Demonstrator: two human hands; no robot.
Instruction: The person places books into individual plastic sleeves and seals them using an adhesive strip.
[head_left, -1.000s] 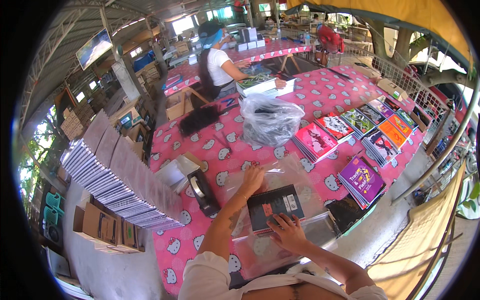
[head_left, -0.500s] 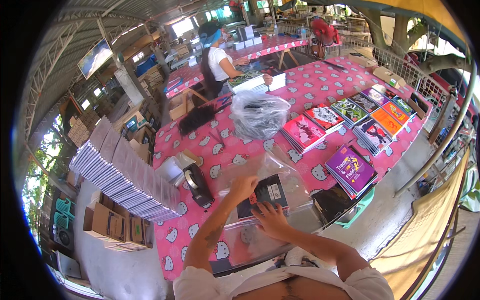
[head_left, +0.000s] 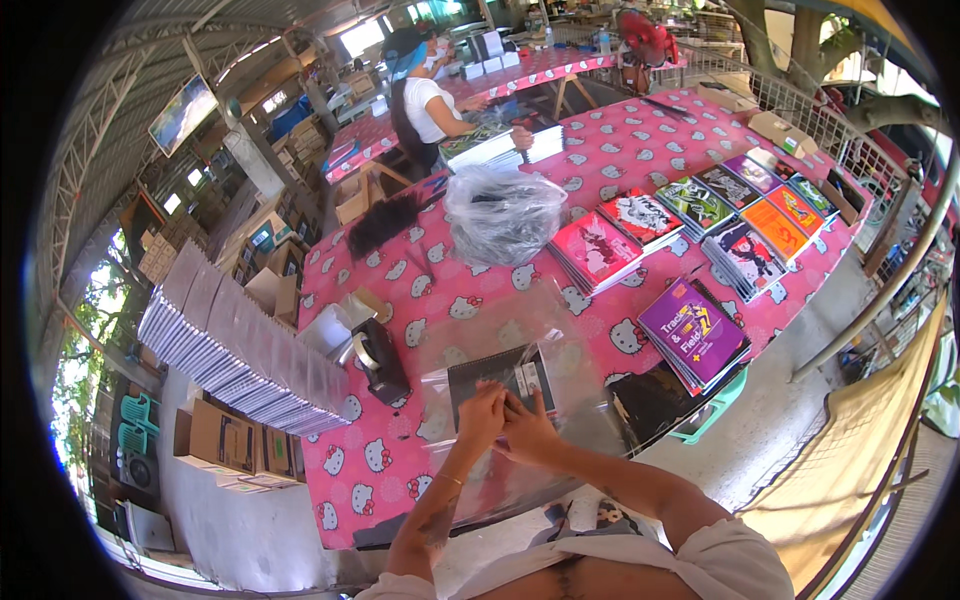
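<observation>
A dark-covered spiral notebook (head_left: 500, 374) lies under clear plastic on the table in front of me. My left hand (head_left: 482, 412) is at the notebook's near edge, its fingers bent together on the clear plastic sleeve (head_left: 590, 400). Right beside it and touching it, my right hand (head_left: 528, 434) rests with fingers partly spread over the same edge. The fingertips overlap, so their exact grip is partly hidden. More loose clear plastic spreads beneath and around the notebook. A black tape dispenser (head_left: 382, 366) stands to the left of it.
A tall leaning stack of wrapped notebooks (head_left: 240, 340) rises at the left. Colourful notebooks (head_left: 600, 250) sit in piles at the right, with a purple-topped pile (head_left: 693, 330) nearer. A bundle of clear plastic (head_left: 505, 215) lies ahead. Across the table, a person (head_left: 430, 110) handles notebooks.
My left hand has come down to the notebook's near edge and met my right hand, which has shifted slightly left. The view has moved a little.
</observation>
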